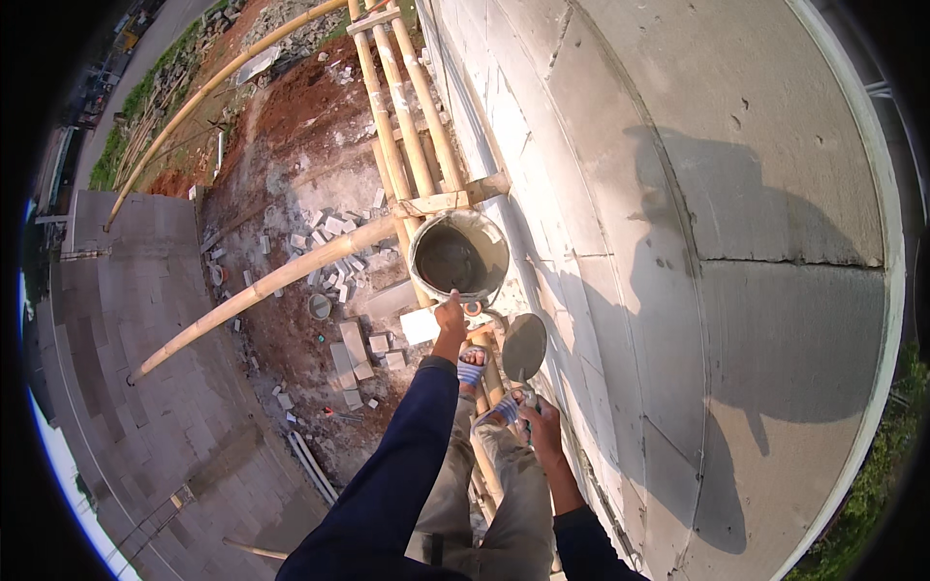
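My left hand [450,320] is closed on the near rim of a bucket [489,259] holding grey wet mortar [447,257]. The bucket sits on bamboo poles beside the wall. My right hand [541,426] grips the handle of a trowel, whose rounded grey blade [524,346] is below and right of the bucket. A small orange-ringed object [473,308] and a white board [419,326] lie just under the bucket. My sandalled feet [472,363] stand on the bamboo poles.
A grey panelled wall [775,310] rises at my right, carrying my shadow. Bamboo scaffold poles [271,281] cross ahead and left. Far below are scattered white blocks [334,228], red soil and another block wall [145,320] at the left.
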{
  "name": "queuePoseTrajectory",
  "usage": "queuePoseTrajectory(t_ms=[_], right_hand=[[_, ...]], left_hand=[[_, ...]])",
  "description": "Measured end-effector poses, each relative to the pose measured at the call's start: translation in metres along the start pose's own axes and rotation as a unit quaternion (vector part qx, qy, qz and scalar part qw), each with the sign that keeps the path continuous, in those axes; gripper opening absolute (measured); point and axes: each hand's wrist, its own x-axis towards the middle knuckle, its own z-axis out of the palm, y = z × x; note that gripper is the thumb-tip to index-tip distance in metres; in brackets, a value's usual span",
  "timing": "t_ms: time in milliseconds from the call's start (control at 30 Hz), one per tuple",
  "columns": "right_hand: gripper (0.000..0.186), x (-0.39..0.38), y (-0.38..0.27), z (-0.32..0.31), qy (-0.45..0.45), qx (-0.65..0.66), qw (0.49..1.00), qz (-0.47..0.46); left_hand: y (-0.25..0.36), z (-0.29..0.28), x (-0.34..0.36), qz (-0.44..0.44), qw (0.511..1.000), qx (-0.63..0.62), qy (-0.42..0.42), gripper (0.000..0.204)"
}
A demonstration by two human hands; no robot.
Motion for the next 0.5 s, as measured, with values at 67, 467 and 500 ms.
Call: queuePoseTrajectory(t_ms=[67, 467, 500], right_hand=[[0.014, -0.049, -0.022, -0.015, -0.015, -0.017, 0.998, 0.055], [0.022, -0.145, 0.057, -0.049, 0.102, -0.101, 0.989, 0.045], [0.023, -0.151, 0.070, -0.046, 0.115, -0.103, 0.988, 0.022]], left_hand=[[0.023, 0.017, -0.014, -0.015, 1.000, -0.021, 0.007, 0.063], [0.019, -0.028, 0.054, 0.097, 0.988, 0.120, 0.002, 0.057], [0.026, -0.029, 0.047, 0.132, 0.991, 0.012, -0.037, 0.046]])
